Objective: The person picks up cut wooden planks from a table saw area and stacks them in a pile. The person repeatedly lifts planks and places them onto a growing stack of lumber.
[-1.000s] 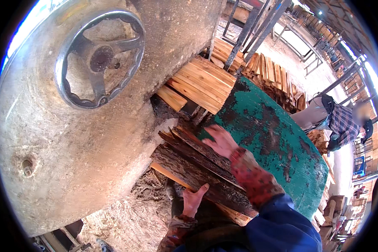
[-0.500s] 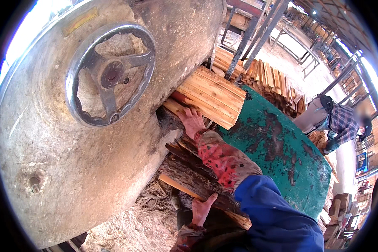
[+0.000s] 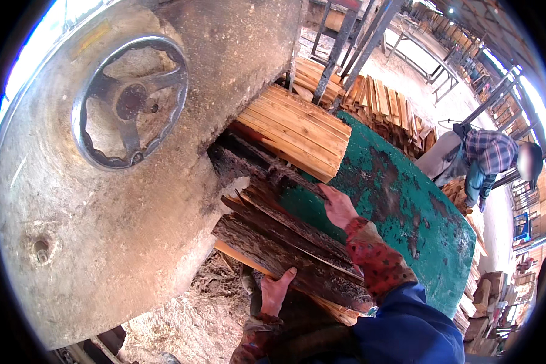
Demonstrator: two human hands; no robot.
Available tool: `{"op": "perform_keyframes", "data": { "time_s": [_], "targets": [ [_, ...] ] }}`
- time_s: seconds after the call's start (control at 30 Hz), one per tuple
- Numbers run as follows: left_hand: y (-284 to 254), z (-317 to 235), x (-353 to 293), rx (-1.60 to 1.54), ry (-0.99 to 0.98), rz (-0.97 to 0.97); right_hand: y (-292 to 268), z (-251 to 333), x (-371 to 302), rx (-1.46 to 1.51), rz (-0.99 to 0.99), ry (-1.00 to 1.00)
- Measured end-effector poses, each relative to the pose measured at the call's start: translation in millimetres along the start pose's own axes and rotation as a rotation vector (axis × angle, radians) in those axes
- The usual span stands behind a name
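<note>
My left hand point(image 3: 274, 293) is closed on the near edge of several dark, bark-covered wood slabs point(image 3: 279, 242), its thumb on top and its fingers hidden beneath. A pale sawn edge point(image 3: 239, 255) shows under the slabs. Farther up and to the right, my right hand point(image 3: 338, 207) is closed round the end of a narrow, dark bark-edged strip point(image 3: 291, 176) that runs back toward the machine opening. Just beyond that strip, a block of pale sawn boards point(image 3: 297, 130) lies side by side, sticking out of the machine over a green metal table point(image 3: 394, 188).
A big rusty machine housing point(image 3: 182, 212) with a metal handwheel point(image 3: 130, 102) fills the left. Stacked pale boards point(image 3: 382, 106) stand behind the green table. At right, another person point(image 3: 485, 155) bends over more wood. Sawdust point(image 3: 176, 327) covers the ground below.
My right hand has moved from the machine opening toward me and to the right, now gripping the dark strip's end. My left hand stays on the slabs, which show more fully.
</note>
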State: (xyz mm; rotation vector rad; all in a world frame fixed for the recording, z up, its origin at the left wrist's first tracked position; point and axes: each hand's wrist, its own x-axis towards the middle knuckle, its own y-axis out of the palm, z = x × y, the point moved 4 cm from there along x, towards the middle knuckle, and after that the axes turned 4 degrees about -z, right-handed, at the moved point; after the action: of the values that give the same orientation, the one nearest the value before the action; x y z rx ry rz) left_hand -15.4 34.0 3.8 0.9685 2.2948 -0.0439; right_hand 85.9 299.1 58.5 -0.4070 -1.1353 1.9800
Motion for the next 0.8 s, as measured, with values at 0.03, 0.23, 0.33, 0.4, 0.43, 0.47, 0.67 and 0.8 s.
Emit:
{"op": "perform_keyframes", "data": {
  "time_s": [0.03, 0.23, 0.33, 0.4, 0.43, 0.47, 0.67, 0.8],
  "targets": [
    [-1, 1, -2, 0.019, -0.043, 0.006, -7, -3, -11, 0.075, 0.0, 0.019],
    [0, 5, -2, -0.068, -0.034, 0.023, -54, 7, -88, 0.433, 0.118, 0.295],
    [0, 9, 0, -0.051, -0.052, 0.015, -68, 7, -121, 0.558, 0.128, 0.313],
    [-1, 13, 3, -0.062, 0.005, -0.011, -69, 1, -142, 0.652, 0.168, 0.415],
    [0, 12, 4, -0.068, 0.038, -0.021, -69, 3, -152, 0.702, 0.213, 0.434],
    [0, 11, 0, -0.08, 0.093, 0.005, -72, 7, -161, 0.752, 0.258, 0.454],
    [-17, 44, 10, -0.087, -0.039, 0.066, -68, 0, -217, 0.681, 0.428, 0.623],
    [-11, 38, 3, -0.103, -0.011, 0.082, -71, 13, -235, 0.644, 0.456, 0.695]
  ]
}}
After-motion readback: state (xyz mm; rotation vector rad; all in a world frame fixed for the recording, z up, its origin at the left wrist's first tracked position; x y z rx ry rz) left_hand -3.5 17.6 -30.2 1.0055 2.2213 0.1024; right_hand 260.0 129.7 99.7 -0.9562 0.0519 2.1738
